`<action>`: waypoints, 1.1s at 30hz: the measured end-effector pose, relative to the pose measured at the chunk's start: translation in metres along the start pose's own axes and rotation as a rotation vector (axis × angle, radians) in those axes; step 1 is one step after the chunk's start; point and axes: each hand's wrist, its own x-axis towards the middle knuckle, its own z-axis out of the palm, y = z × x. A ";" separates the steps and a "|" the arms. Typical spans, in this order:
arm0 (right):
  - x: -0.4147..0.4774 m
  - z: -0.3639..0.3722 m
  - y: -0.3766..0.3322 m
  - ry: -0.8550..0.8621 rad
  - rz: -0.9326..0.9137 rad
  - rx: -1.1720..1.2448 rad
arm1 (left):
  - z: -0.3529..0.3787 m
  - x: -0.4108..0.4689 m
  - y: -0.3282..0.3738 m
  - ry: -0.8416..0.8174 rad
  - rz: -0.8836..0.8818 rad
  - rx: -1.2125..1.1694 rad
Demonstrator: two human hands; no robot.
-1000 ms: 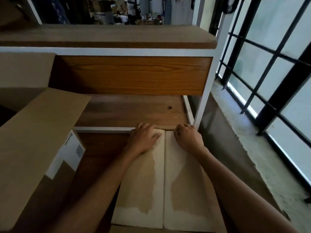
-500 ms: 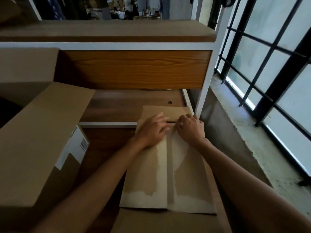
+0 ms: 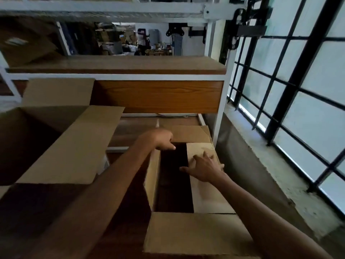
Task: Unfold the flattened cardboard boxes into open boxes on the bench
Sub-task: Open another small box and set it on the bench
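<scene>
The box (image 3: 196, 230) sits on the bench (image 3: 130, 131) just left of the white post (image 3: 217, 128), half open. The left hand (image 3: 161, 139) curls over its left flap (image 3: 153, 174); the right hand (image 3: 205, 168) lies spread on the right flap (image 3: 209, 195). Uneven pulling could twist the walls or tear a crease.

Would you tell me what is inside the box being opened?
In the box only a dark opening shows, no contents visible. The right flap under the right hand and the near flap hide the rest.
</scene>
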 end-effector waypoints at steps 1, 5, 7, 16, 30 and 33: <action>-0.004 0.003 0.000 -0.042 0.028 0.006 | 0.002 -0.004 -0.009 -0.046 -0.041 0.014; -0.021 0.009 -0.001 -0.026 0.112 0.051 | 0.052 -0.007 -0.029 -0.032 -0.155 -0.033; -0.028 0.009 -0.003 -0.007 0.136 0.070 | 0.092 -0.004 -0.027 -0.067 -0.211 -0.282; -0.049 -0.051 0.016 0.242 0.169 0.590 | 0.138 0.001 -0.015 0.118 -0.230 -0.825; -0.063 0.026 0.101 0.053 0.401 0.446 | 0.158 0.005 -0.007 0.318 -0.314 -0.791; -0.062 0.047 0.080 -0.069 0.429 0.971 | 0.157 0.004 -0.004 0.334 -0.319 -0.826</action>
